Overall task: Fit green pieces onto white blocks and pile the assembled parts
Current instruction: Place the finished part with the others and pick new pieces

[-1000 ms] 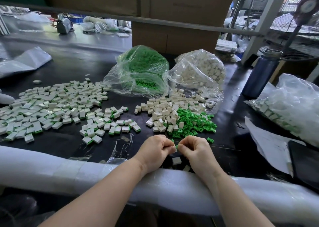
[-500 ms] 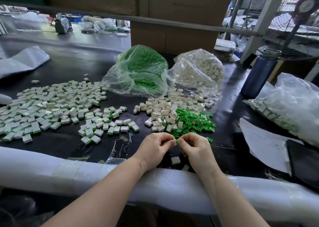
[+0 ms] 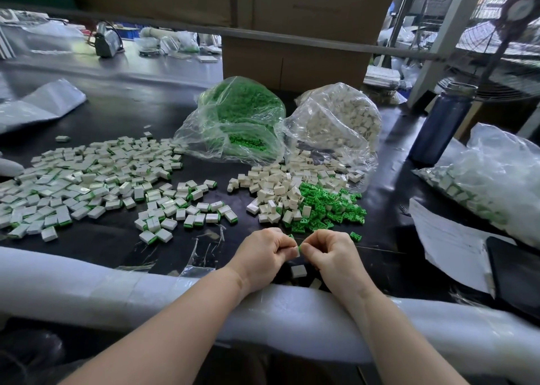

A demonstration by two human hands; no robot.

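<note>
- The spread of assembled parts (image 3: 87, 191) lay on the left of the dark worktop (image 3: 122, 115); they looked light, rigid and easy to scatter.
- Loose white blocks (image 3: 274, 191) and green pieces (image 3: 330, 206) were heaped just ahead of the hands; small, stiff plastic, best pinched by the side faces.
- The left hand (image 3: 263, 253) and right hand (image 3: 330, 253) were curled, pinching one green-edged part (image 3: 298, 249) between them.
- No writing was readable.

Two hands (image 3: 295, 251), three clear bags (image 3: 239, 127) of parts, one blue bottle (image 3: 441, 130), perhaps a couple hundred assembled blocks (image 3: 87, 185) at left
</note>
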